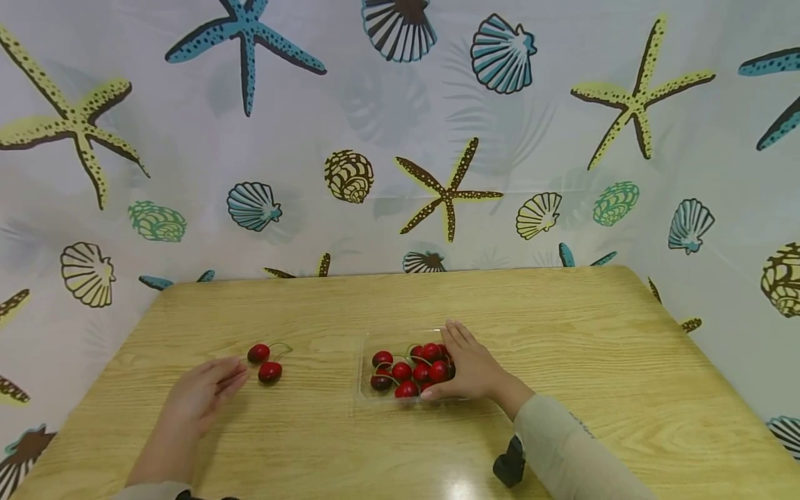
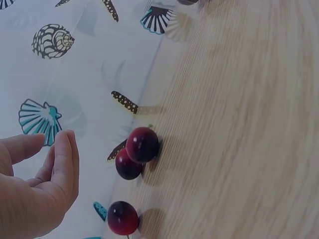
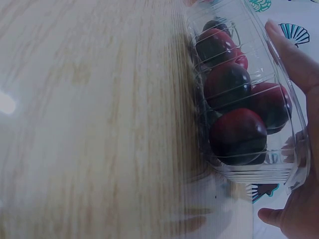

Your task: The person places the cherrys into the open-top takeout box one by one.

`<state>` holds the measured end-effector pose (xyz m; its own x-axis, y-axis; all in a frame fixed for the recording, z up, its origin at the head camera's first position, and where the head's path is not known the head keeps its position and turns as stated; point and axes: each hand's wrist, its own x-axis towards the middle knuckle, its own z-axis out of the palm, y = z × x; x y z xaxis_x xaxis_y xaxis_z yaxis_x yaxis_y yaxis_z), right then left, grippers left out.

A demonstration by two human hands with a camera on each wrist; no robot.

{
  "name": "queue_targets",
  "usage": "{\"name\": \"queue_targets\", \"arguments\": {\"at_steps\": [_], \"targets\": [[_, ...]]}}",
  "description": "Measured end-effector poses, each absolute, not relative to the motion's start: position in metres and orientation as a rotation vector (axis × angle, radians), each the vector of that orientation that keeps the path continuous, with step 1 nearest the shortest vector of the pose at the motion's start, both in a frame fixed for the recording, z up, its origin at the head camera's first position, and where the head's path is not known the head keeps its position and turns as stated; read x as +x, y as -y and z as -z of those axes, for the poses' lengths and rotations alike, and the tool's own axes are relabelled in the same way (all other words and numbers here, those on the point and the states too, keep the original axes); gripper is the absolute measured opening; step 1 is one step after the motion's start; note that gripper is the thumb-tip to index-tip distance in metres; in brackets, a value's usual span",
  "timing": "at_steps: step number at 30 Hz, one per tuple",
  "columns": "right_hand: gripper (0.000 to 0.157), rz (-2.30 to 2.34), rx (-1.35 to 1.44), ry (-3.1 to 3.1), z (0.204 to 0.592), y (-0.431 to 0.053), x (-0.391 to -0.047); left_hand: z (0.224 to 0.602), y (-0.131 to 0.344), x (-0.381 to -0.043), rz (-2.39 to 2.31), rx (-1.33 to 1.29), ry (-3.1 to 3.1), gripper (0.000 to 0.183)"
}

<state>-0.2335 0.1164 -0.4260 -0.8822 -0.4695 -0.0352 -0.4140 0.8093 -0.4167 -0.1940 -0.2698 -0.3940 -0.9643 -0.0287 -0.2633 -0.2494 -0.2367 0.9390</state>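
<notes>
On the left of the table, my left hand point(image 1: 206, 389) hovers beside two red cherries point(image 1: 270, 372) with green stems. Its thumb and fingertips are apart, with nothing between them. The left wrist view shows that hand point(image 2: 42, 184) near several dark red cherries point(image 2: 142, 144). Toward the middle, a clear plastic container point(image 1: 362, 385) holds several cherries point(image 1: 402, 371). My right hand point(image 1: 471, 364) grips the container's right end, thumb along the near side and fingers at the far rim. In the right wrist view, its palm lies against the end wall of the container point(image 3: 259, 174).
The wooden table point(image 1: 312, 444) reaches back to a white cloth point(image 1: 300, 153) printed with starfish and shells, which also hangs on both sides. A small black object point(image 1: 509, 464) sits by the right sleeve point(image 1: 569, 444).
</notes>
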Motion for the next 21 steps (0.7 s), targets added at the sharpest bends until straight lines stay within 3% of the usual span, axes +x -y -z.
{"name": "queue_targets", "arguments": {"at_steps": [21], "targets": [[0.111, 0.619, -0.698, -2.856, 0.424, -0.115, -0.232, 0.409, 0.319, -0.184, -2.512, -0.6, -1.544, 0.025]]}}
